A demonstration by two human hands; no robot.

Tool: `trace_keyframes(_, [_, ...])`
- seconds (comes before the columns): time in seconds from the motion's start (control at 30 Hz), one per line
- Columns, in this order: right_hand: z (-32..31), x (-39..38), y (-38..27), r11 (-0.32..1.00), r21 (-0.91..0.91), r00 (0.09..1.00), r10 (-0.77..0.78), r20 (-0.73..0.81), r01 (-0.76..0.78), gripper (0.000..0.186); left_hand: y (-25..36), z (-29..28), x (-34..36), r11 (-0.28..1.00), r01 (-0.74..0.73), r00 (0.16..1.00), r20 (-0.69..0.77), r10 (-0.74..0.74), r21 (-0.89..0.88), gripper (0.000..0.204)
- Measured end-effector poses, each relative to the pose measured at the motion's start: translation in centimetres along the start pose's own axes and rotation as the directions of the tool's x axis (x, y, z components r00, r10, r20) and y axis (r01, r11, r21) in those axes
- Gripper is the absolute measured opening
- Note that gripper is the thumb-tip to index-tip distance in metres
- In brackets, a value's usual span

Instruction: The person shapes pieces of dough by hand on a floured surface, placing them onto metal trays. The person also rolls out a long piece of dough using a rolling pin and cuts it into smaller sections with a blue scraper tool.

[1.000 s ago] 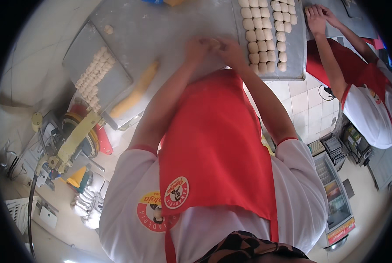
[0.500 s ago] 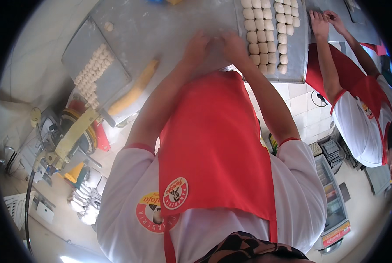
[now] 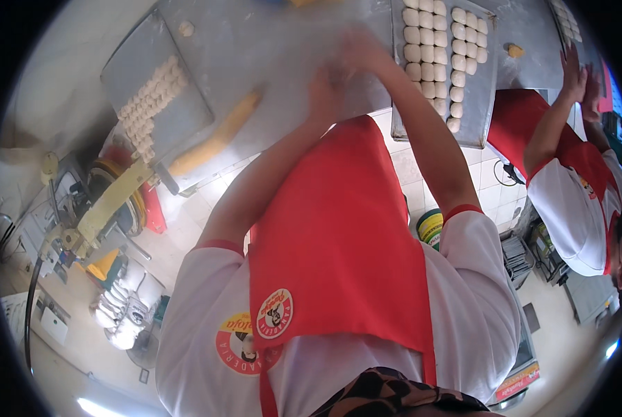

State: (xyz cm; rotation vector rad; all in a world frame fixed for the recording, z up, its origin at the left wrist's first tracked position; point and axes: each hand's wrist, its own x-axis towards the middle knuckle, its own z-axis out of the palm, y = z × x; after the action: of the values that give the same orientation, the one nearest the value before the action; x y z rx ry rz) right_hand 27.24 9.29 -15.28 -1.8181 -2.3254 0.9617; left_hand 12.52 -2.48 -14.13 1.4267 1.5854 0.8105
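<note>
My left hand is over the grey metal worktable, close to its near edge. Just beyond it and slightly to the right, my right hand reaches across the same surface. Motion smears the fingers of both, so I cannot make out what, if anything, they hold. To the right of my hands, a metal tray carries rows of round pale dough balls. Left of them lies a long yellowish roll, apparently dough, along the table's near edge.
Another metal tray at the left holds many small dough pieces and one separate ball. A yellowish machine arm stands nearby. At the right, a co-worker works beside a small yellowish lump.
My right hand has moved farther from me, while my left sits slightly nearer and to the right. The co-worker's hands have left the table surface and come together. The whole view has shifted slightly.
</note>
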Motion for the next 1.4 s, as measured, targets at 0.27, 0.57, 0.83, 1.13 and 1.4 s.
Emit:
trace_keyframes(0.27, [5.0, -4.4, -1.4, 0.992, -0.020, 0.756, -0.107, -0.646, 0.124, 0.041, -2.9, -0.8, -0.8, 0.994, 0.089, 0.988, 0.120, -0.097, 0.070, 0.033])
trace_keyframes(0.57, [2.2, -12.7, -2.8, 0.991, -0.010, 0.942, -0.129, -0.310, 0.132, 0.040, -5.6, -0.7, -0.1, 0.978, 0.173, 0.958, 0.251, -0.138, -0.121, 0.035])
trace_keyframes(0.83, [3.9, -13.4, -3.6, 0.988, 0.136, 0.877, 0.005, -0.480, 0.068, 0.039, -2.8, -2.1, 0.6, 0.949, 0.096, 0.928, 0.372, 0.024, -0.300, 0.036])
trace_keyframes(1.13, [-4.3, -19.0, 3.1, 0.668, 0.726, 0.844, 0.475, -0.250, -0.161, 0.039, 5.8, 4.3, 4.0, 0.862, 0.377, 0.734, 0.676, -0.056, -0.338, 0.039])
trace_keyframes(1.4, [-8.0, -17.8, 21.6, 0.632, 0.767, 0.269, 0.762, -0.589, -0.111, 0.042, 14.4, 18.5, 7.0, 0.464, -0.848, 0.503, 0.667, 0.550, 0.256, 0.060])
